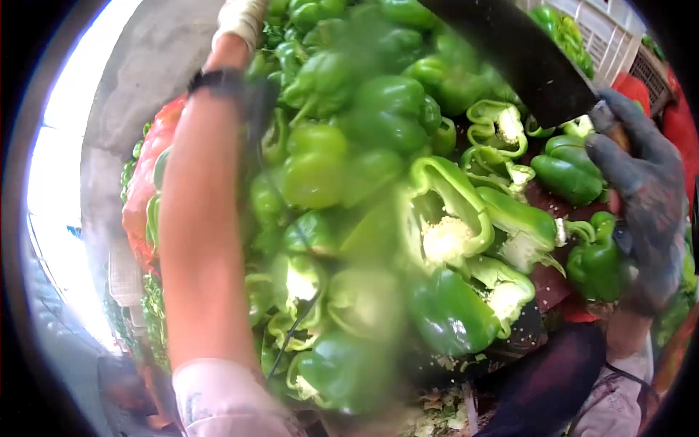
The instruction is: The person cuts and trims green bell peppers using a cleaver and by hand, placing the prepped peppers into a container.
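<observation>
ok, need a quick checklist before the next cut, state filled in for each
1. Knife gripped: ok, right hand has its handle.
2. Left hand clear of blade: cannot tell, mostly cut off at the top edge.
3. Blade clear of the peppers beneath: cannot tell, no gap or contact readable.
4. Open pepper cored: not ok, pale seed core in place.
5. Right hand gloved: ok, dark glove on.
6. Clean camera view: not ok, blurred patches mid-picture.
</observation>
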Tool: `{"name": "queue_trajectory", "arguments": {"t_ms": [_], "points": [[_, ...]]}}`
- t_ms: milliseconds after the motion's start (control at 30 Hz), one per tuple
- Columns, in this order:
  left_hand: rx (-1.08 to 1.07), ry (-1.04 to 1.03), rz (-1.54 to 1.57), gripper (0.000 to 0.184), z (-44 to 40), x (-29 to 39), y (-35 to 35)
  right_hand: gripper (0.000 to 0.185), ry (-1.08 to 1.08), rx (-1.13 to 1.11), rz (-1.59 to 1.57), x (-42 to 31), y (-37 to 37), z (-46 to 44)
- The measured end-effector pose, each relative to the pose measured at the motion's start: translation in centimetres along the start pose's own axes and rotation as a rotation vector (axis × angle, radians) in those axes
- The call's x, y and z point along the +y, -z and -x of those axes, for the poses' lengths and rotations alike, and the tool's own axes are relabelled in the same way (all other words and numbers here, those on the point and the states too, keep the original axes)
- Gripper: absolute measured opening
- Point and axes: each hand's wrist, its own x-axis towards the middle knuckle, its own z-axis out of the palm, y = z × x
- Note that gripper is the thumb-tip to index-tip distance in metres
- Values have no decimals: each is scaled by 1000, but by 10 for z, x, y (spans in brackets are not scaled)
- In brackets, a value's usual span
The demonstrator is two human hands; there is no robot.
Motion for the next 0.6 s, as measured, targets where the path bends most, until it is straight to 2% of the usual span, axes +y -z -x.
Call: {"name": "queue_trajectory", "arguments": {"t_ms": [67,100,200,267,333,367,400,433,533,567,600], "points": [[78,734,888,55,0,67,1,41,20,30,-16,11,0,-4],[-2,763,866,54,-8,64,-10,41,31,41,-19,15,1,-8],[-298,638,457,52,-40,12,-42,41,53,62,-20,27,5,-14],[-515,448,118,51,-58,-27,-54,42,76,71,-18,29,10,-17],[-658,282,-39,49,-63,-45,-54,42,107,81,-2,26,13,-18],[-649,321,63,48,-57,-29,-43,42,118,74,21,26,13,-20],[-583,601,353,43,-51,-10,-35,42,135,63,55,23,14,-21],[-359,569,481,37,-30,38,-12,42,162,40,112,21,19,-22],[-318,543,840,37,0,111,15,41,294,-5,366,34,16,-38],[-300,351,611,38,2,117,0,27,584,15,507,44,16,-44],[-320,314,627,39,5,142,3,17,765,29,605,46,18,-49]]}}
